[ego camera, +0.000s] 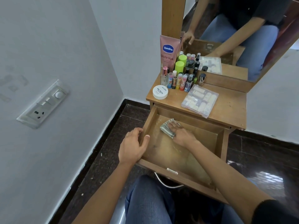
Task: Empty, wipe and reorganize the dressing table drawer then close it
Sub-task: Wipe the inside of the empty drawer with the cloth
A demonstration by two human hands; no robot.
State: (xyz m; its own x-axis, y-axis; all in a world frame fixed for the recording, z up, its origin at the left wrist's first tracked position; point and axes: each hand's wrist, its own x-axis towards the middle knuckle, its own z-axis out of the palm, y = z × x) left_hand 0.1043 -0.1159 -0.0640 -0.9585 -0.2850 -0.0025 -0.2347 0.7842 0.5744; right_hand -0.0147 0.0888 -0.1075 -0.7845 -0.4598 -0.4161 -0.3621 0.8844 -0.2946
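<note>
The wooden drawer (pixel 168 160) of the dressing table stands pulled out, with nothing in it but a cloth. My right hand (pixel 182 133) presses a striped grey-green cloth (pixel 166 128) flat against the drawer floor near the back left corner, fingers straight. My left hand (pixel 134 145) grips the drawer's left wall, thumb inside and fingers curled over the outside. On the table top (pixel 229 104) stand the drawer's items: a pink Vaseline tube (pixel 168 50), a white nail polish remover jar (pixel 160 92), several small bottles and lip balms (pixel 182 78), and a clear packet of small tubes (pixel 199 100).
A mirror (pixel 234 34) rises behind the table top and reflects me. The white wall with a socket panel (pixel 42 104) is on the left. Dark glossy floor (pixel 267 159) surrounds the table. My knees in jeans (pixel 148 201) sit under the drawer's metal handle (pixel 168 183).
</note>
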